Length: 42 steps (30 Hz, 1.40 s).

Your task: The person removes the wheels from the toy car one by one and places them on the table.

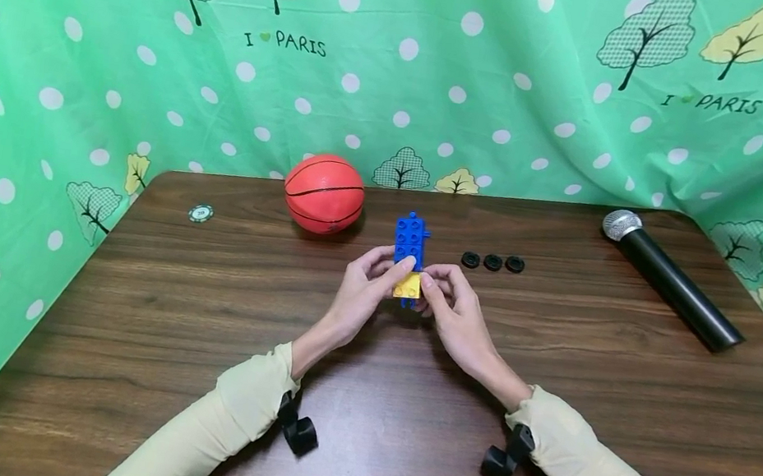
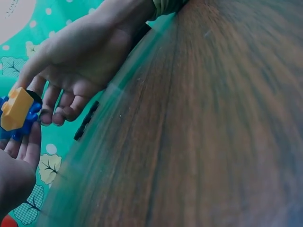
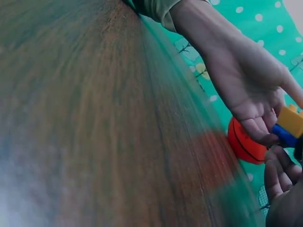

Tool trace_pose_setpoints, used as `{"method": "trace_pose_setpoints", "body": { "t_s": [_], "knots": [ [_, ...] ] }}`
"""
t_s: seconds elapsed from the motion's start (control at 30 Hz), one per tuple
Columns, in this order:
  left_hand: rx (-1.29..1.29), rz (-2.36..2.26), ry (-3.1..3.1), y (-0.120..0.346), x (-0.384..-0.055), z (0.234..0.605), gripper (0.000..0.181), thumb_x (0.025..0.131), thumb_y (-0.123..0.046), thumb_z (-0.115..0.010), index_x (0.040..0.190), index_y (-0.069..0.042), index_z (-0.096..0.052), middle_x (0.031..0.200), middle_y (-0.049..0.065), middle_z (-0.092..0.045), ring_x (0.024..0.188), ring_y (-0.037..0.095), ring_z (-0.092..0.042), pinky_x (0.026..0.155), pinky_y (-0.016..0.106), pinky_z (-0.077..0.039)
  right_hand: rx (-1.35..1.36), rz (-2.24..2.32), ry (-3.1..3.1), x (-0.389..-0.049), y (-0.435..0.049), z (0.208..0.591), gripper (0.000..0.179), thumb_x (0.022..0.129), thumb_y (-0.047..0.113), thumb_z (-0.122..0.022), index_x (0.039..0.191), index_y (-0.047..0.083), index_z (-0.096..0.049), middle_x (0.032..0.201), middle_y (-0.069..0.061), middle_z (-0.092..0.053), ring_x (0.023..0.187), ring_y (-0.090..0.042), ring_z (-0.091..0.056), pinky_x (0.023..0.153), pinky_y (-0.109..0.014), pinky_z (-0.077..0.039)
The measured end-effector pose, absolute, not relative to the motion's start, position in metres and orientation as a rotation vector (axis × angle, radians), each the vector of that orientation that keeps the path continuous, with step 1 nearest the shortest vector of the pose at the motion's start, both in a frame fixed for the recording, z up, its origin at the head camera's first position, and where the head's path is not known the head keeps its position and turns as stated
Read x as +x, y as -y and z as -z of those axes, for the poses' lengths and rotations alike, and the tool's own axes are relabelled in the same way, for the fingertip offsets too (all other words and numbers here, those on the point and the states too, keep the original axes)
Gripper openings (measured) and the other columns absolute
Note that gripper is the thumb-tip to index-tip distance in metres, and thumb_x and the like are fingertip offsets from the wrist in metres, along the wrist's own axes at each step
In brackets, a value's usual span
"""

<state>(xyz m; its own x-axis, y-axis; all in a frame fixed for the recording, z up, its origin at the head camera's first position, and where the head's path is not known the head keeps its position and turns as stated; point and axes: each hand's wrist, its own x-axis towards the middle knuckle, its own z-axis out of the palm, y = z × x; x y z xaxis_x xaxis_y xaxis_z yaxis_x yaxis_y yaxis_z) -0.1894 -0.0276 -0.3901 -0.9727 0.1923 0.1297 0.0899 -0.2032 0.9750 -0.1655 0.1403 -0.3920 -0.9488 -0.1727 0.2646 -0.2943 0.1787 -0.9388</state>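
Above the table, my left hand holds a toy brick car made of a long blue studded piece and a yellow brick at its near end. The left thumb lies over the top of the toy, with fingers beneath. From the other side my right hand meets the yellow end. In the left wrist view, a small black wheel shows between the right thumb and fingers, against the toy's side. Whether that wheel sits on its peg is hidden. Small blue pegs stick out from the base.
Three black wheels lie in a row just beyond the right hand. A red toy basketball stands at the back, left of the toy. A poker chip lies far left, a black microphone far right. A green curtain hangs behind.
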Motion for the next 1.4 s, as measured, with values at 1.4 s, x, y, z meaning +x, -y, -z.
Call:
{"method": "trace_pose_setpoints", "body": {
  "t_s": [1.4],
  "knots": [
    [0.489,-2.399,-1.619,0.033,-0.186,0.388,0.028,0.108,-0.009,-0.05,0.125,0.013,-0.053,0.103,0.007,-0.069,0.089,0.01,-0.066,0.081,0.024,-0.056,0.785,-1.27,2.091,-0.172,-0.144,0.403,0.007,0.094,-0.004,-0.064,0.1,-0.001,-0.062,0.075,0.0,-0.062,0.064,-0.008,-0.053,0.056,-0.017,-0.043]
  ]
}}
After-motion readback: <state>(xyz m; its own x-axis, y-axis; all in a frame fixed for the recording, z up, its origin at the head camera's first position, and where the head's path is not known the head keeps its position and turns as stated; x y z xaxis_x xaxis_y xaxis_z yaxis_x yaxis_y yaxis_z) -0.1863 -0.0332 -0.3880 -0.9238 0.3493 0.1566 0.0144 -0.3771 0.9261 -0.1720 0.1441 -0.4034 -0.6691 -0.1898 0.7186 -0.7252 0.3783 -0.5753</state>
